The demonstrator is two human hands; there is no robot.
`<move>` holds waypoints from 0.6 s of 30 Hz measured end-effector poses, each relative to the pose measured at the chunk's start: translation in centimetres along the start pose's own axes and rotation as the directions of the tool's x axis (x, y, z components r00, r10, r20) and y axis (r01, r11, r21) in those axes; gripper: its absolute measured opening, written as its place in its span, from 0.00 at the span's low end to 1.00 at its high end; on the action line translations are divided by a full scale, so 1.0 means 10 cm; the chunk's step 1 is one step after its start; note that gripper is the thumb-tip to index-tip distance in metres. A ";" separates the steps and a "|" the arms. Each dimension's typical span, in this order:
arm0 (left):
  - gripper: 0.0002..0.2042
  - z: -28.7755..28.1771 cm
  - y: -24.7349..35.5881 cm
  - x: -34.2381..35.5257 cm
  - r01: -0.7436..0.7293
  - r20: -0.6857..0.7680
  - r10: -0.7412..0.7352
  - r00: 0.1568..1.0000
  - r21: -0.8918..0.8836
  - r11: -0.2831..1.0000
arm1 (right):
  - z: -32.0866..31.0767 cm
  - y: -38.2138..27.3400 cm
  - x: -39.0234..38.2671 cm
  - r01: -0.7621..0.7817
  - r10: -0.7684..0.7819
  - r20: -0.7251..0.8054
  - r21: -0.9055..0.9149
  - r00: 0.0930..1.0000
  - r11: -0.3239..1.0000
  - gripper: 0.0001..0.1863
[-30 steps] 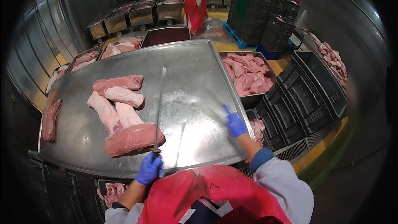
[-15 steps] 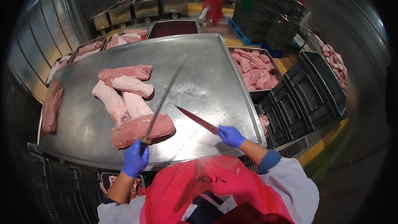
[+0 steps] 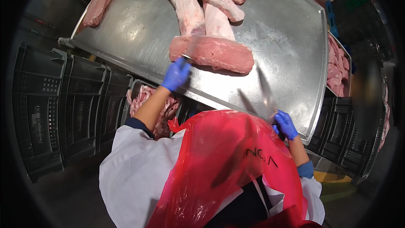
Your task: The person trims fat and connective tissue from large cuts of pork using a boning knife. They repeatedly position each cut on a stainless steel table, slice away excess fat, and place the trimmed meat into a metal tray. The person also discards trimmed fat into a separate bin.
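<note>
My blue-gloved left hand (image 3: 177, 74) is closed on the handle of a sharpening steel (image 3: 186, 56); its rod is blurred against a long pink meat cut (image 3: 219, 55) at the near side of the steel table (image 3: 287, 50). At lower right, my right hand (image 3: 284, 124) grips a knife (image 3: 265, 90), its motion-blurred blade angled up and leftward over bare metal beside that cut. Behind the front cut lie several paler cuts (image 3: 183, 8), overlapping, and a separate darker piece (image 3: 101, 6) rests at the upper left. A red plastic apron (image 3: 223, 156) covers my front.
Dark plastic crates stand at left (image 3: 40, 118) and right (image 3: 346, 135). A bin of meat pieces (image 3: 337, 65) sits beyond the table's right edge, and another holds trimmings (image 3: 139, 99) below its near edge. More dark stacked crates (image 3: 354, 21) rise at upper right.
The view has tipped sharply downward. My right hand has drawn nearer my body, the knife swinging from pointing left to pointing forward. The steel in my left hand now shows only as a short blur.
</note>
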State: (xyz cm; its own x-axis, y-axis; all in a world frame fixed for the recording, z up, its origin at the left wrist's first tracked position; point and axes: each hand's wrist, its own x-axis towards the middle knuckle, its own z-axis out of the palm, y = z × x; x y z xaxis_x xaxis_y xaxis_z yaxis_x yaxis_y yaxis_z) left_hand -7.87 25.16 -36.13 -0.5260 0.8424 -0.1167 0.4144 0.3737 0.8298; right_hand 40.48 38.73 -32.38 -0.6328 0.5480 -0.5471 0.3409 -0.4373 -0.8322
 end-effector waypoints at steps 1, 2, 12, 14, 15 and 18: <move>0.17 -0.17 -0.42 0.07 0.079 -0.157 -0.092 0.983 -0.086 0.993 | -0.09 0.03 -0.05 0.025 -0.024 -0.075 0.008 0.997 1.000 0.14; 0.17 -0.41 -0.96 0.19 0.182 -0.269 -0.151 0.951 0.092 0.979 | -0.20 0.05 -0.07 0.050 -0.047 -0.152 0.017 0.987 0.999 0.14; 0.38 -0.95 -0.80 0.59 0.282 -0.322 -0.068 0.944 0.684 0.673 | -0.04 0.36 0.12 0.176 -0.057 -0.449 0.228 0.892 0.958 0.13; 0.51 -0.43 -0.70 0.74 -0.260 -0.068 0.359 0.931 0.569 0.780 | 0.07 0.41 0.18 0.185 -0.030 -0.475 0.283 0.880 0.941 0.12; 0.52 -0.12 -0.32 0.77 -0.457 0.103 0.512 0.853 0.622 0.636 | 0.13 0.39 0.15 0.210 -0.063 -0.476 0.263 0.877 0.942 0.12; 0.55 0.38 0.24 0.95 -0.607 0.277 0.602 0.749 0.651 0.456 | 0.15 0.42 0.10 0.212 -0.025 -0.520 0.305 0.854 0.929 0.11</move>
State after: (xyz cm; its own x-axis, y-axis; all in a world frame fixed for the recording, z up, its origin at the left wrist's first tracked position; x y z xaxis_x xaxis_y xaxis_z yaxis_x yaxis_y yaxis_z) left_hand -9.07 35.57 -37.34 0.0611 0.9635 0.2606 0.9916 -0.0885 0.0944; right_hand 40.24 36.41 -36.28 -0.1877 0.8494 -0.4932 -0.0297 -0.5068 -0.8615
